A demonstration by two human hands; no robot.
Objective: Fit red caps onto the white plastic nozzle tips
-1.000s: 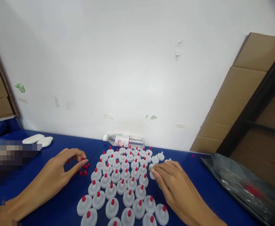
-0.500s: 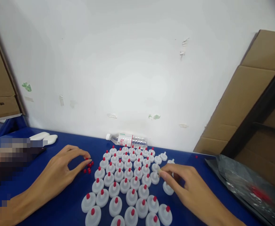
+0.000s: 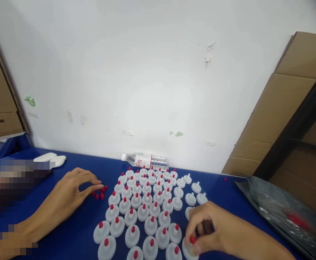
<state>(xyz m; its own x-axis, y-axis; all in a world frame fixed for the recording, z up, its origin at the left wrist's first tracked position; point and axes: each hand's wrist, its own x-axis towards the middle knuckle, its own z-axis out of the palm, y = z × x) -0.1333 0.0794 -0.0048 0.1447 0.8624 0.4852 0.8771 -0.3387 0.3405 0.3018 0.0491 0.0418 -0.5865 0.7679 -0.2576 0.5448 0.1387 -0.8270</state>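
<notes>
Several translucent white discs with upright stems (image 3: 132,235) stand in rows on the blue table (image 3: 87,249); most have a small red cap on the stem. At the front right, my right hand (image 3: 210,231) grips one red-capped disc (image 3: 188,252) with thumb and forefinger around its cap. My left hand (image 3: 71,193) rests at the left of the rows. Its thumb and forefinger are pinched at a small pile of loose red caps (image 3: 102,196); what lies between the tips is hidden. A few uncapped discs (image 3: 190,199) stand at the right, one partly behind my right hand.
A clear plastic bottle (image 3: 147,161) lies against the white wall. Two white oval objects (image 3: 57,161) are at the left. A dark plastic bag (image 3: 277,216) lies at the right, below leaning cardboard (image 3: 271,115). One stray red cap (image 3: 225,179) sits near the back edge.
My right hand has moved from the uncapped discs down toward me, onto the front-right capped disc. My left thumb and forefinger have closed together at the pile of caps.
</notes>
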